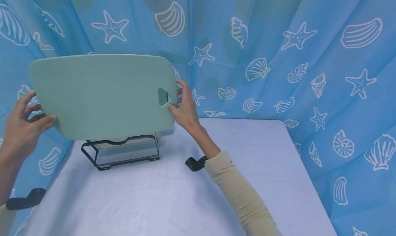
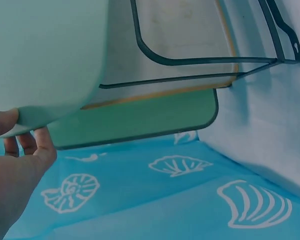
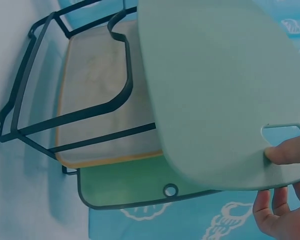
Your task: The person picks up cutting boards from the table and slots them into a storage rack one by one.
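Note:
A pale green cutting board [image 1: 105,95] is held up broadside in the head view, with a handle slot near its right end. My left hand [image 1: 26,124] pinches its lower left edge, thumb in front and fingers behind. At the other end my right hand [image 1: 184,107] grips the board beside the slot, thumb on the front. Below and behind the board stands a black wire rack [image 1: 123,162], partly hidden by it. In the right wrist view the rack holds a whitish board with a tan rim [image 3: 97,95] and a darker green board with a dark edge [image 3: 125,187].
The rack stands on a table with a white cloth [image 1: 247,181]. Blue curtains [image 1: 216,81] printed with white shells and starfish hang behind the table and along its sides. A black wrist mount [image 1: 195,164] sits on my right wrist.

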{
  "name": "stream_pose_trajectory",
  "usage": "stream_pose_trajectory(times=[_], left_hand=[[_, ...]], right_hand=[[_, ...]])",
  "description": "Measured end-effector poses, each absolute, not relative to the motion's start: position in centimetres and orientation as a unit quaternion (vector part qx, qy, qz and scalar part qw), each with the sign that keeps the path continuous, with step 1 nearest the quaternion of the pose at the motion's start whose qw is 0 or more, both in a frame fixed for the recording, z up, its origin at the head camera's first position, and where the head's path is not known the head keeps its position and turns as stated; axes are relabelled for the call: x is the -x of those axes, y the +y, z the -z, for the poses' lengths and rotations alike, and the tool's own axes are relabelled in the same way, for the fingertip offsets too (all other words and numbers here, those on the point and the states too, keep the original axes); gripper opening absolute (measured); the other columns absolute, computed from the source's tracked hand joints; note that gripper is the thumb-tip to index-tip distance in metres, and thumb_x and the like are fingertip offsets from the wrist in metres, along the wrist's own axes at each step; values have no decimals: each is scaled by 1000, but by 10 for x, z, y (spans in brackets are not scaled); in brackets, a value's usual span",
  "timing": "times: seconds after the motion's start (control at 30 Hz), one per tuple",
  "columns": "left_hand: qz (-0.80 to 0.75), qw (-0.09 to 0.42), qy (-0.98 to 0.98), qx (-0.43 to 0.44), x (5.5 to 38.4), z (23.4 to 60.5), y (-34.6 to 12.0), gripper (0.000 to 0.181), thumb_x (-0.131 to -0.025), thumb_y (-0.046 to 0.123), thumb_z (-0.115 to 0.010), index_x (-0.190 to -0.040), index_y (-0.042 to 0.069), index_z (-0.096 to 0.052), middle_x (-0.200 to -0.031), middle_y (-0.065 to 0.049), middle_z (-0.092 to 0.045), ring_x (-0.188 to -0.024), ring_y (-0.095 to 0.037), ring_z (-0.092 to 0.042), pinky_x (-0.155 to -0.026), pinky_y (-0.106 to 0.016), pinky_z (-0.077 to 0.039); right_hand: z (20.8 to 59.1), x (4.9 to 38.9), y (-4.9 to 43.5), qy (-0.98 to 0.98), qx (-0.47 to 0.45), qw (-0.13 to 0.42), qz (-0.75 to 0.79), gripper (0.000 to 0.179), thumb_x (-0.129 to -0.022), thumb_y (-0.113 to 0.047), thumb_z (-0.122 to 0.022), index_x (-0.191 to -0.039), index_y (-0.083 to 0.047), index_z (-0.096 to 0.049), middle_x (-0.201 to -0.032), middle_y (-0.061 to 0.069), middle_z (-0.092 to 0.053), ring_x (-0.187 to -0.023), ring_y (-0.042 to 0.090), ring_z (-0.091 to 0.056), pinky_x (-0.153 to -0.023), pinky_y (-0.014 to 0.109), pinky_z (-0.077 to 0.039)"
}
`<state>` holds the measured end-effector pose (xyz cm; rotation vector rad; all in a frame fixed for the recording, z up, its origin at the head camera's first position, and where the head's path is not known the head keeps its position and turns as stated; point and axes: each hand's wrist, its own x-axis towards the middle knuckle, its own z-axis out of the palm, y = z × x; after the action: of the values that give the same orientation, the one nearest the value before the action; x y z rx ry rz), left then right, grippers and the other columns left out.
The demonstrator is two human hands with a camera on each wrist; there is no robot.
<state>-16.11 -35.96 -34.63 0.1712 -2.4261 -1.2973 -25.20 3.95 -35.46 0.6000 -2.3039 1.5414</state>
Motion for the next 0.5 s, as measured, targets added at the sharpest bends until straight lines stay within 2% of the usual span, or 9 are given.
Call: stream_pose_trajectory(times=[0.1, 0.17, 0.23, 0.27, 0.33, 0.4, 0.47, 0.5], left_hand=[[458, 187, -866, -71, 164, 348, -360, 77, -101, 1, -54, -158, 41, -20, -113, 19, -37, -101, -4, -46, -105, -36, -44], [460, 186, -865, -73, 167, 350, -362, 78, -100, 1, -54, -158, 41, -20, -114, 17, -37, -102, -6, -47, -106, -44, -43], [470, 190, -858, -80, 170, 353, -363, 78, -100, -1, -56, -157, 41, -23, -114, 14, -39, -101, -6, -48, -101, -33, -48], [472, 188, -858, -80, 171, 355, -364, 78, -100, -1, -55, -157, 41, -23, -113, 13, -39, -101, -7, -47, -101, -34, -48], [470, 185, -859, -81, 173, 357, -366, 78, -100, -1, -56, -157, 41, -24, -113, 12, -40, -100, -6, -48, -93, -23, -51], [475, 182, -857, -82, 174, 358, -366, 78, -99, -1, -57, -157, 41, -25, -112, 12, -40, -98, -4, -48, -82, -11, -48], [473, 170, -861, -80, 174, 358, -366, 79, -99, -1, -56, -157, 42, -24, -111, 13, -39, -97, -4, -48, -80, -10, -48], [473, 168, -861, -82, 174, 358, -365, 79, -99, -1, -57, -157, 42, -24, -111, 13, -39, -97, -3, -48, -74, -5, -45]], right_hand=[[358, 255, 38, -805, -208, 151, -535, 77, -87, 7, -68, -151, -12, -31, -116, 13, -49, -89, 25, -53, -76, 34, -50], [361, 257, 37, -805, -206, 149, -535, 77, -87, 7, -68, -151, -13, -31, -116, 13, -49, -88, 24, -53, -75, 34, -50], [363, 259, 36, -807, -201, 147, -536, 77, -86, 6, -68, -151, -14, -31, -115, 12, -49, -87, 24, -52, -74, 34, -49], [364, 260, 35, -807, -200, 145, -536, 77, -86, 7, -68, -151, -14, -31, -115, 12, -49, -87, 24, -52, -74, 33, -49], [366, 262, 34, -807, -199, 143, -538, 78, -86, 7, -69, -151, -14, -31, -114, 12, -49, -86, 24, -53, -74, 33, -49], [368, 263, 33, -806, -198, 141, -540, 78, -85, 8, -68, -151, -14, -32, -113, 12, -49, -86, 24, -53, -74, 33, -49], [370, 263, 32, -807, -198, 138, -539, 79, -85, 8, -68, -151, -14, -31, -113, 13, -50, -85, 25, -53, -74, 33, -49], [371, 264, 32, -807, -196, 137, -540, 79, -85, 8, -68, -151, -14, -31, -113, 13, -50, -85, 25, -53, -73, 33, -49]])
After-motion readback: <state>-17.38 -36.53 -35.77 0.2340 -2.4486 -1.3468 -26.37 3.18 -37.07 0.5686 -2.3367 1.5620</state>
